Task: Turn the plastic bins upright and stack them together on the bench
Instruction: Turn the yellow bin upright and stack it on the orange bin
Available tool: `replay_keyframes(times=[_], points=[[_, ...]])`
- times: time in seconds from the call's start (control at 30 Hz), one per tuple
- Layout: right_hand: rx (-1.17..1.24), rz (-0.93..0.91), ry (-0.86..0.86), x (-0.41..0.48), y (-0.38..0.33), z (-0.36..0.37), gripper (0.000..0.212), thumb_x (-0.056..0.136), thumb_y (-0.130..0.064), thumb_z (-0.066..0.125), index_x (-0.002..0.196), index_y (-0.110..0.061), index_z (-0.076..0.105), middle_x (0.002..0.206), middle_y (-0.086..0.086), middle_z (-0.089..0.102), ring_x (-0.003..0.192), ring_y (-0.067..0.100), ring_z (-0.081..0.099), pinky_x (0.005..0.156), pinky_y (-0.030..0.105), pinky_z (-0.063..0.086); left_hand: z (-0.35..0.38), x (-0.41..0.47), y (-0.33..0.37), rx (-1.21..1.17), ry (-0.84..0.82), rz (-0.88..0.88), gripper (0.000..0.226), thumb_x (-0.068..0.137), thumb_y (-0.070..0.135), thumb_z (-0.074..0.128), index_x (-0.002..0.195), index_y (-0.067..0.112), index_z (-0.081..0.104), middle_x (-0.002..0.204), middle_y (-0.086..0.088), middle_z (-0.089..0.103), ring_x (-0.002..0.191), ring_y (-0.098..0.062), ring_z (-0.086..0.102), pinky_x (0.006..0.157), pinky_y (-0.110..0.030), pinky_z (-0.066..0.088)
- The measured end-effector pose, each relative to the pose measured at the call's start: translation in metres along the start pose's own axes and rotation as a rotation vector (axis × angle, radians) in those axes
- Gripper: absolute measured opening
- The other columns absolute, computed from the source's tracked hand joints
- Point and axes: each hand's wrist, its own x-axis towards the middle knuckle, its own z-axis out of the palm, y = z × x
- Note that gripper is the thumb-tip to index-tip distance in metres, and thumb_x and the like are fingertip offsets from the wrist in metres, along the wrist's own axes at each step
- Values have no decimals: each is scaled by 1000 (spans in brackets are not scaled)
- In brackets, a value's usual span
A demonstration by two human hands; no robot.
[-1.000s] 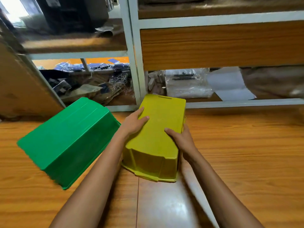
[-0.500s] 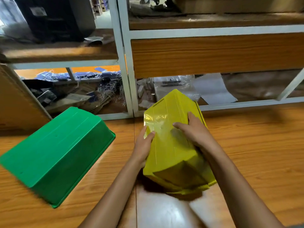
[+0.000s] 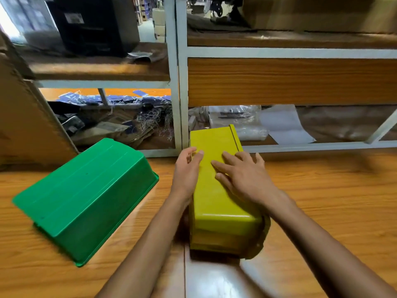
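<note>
The yellow bin (image 3: 214,203) lies on its side on the wooden bench (image 3: 335,203), one flat wall facing up and its rim along the right and near edges. My left hand (image 3: 186,168) clasps its upper left edge. On that top wall rests my right hand (image 3: 243,176), flat with the fingers spread. To the left the green bin (image 3: 86,190) lies upside down and tilted on the bench, apart from both hands.
A white metal shelf frame (image 3: 178,93) stands right behind the bins. Its low shelves hold clutter: cardboard and wires (image 3: 120,125) on the left, plastic bags and a white sheet (image 3: 283,123) on the right. A cardboard panel (image 3: 25,125) leans at the far left.
The yellow bin has been rolled from upside down onto its side. My right hand moved from its near right edge onto the upward wall. The green bin stayed put.
</note>
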Motion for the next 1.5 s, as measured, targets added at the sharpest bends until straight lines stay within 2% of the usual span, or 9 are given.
replay_keyframes(times=[0.17,0.37,0.57,0.67,0.83,1.03,1.3,1.4,1.5], points=[[472,363,205,3,-5,8,56,97,-33,56,147,-16,38,145,16,48,128,35,51,92,41,46,-9,5,-19,168,-74,-20,36,98,19,56,133,17,55,138,0,51,124,-13,46,96,-27,36],[810,318,311,-3,-4,7,19,95,-13,59,109,-19,70,95,-5,69,84,9,56,60,13,36,-15,2,-40,212,-76,96,32,98,17,55,129,21,57,137,0,53,128,-13,46,101,-24,35],[734,377,334,-1,-20,-1,41,90,-13,61,131,-8,64,122,14,71,116,34,64,90,37,50,-6,-21,-40,393,46,461,15,89,12,58,95,15,72,126,1,64,120,-7,54,100,-21,41],[752,296,351,-2,-42,1,35,93,-14,54,124,-5,67,124,19,69,118,38,62,94,45,50,-3,-28,-18,162,-3,321,26,86,32,57,97,16,74,108,6,72,105,-7,64,92,-25,48],[849,193,261,0,-56,14,37,93,-25,44,107,-9,74,89,3,78,68,23,74,69,44,58,-29,-26,2,-139,34,63,17,95,21,61,107,12,69,99,0,70,92,-9,62,82,-25,47],[427,197,225,1,-47,31,35,95,-30,52,126,-24,67,129,3,69,120,28,61,96,38,48,-72,-23,-22,-77,81,-38,51,79,-18,62,123,7,58,116,-7,66,101,-10,66,76,-20,56],[199,158,-11,1,-22,78,63,89,-6,50,149,-23,41,167,17,-4,155,35,-4,120,50,29,-92,-25,-48,136,98,-43,51,87,-17,47,127,12,57,128,-6,61,113,-17,61,92,-31,54],[329,235,75,1,-24,83,76,84,1,51,154,-21,32,167,19,-4,154,38,5,119,47,31,-91,-26,-53,179,82,-25,56,90,-13,48,140,12,46,135,-5,56,119,-17,58,98,-35,52],[533,472,151,1,-19,84,75,81,2,53,151,-16,33,152,27,39,135,43,46,99,44,45,-91,-25,-54,167,75,-113,59,94,-9,49,147,11,36,131,-1,51,114,-12,54,76,-12,53]])
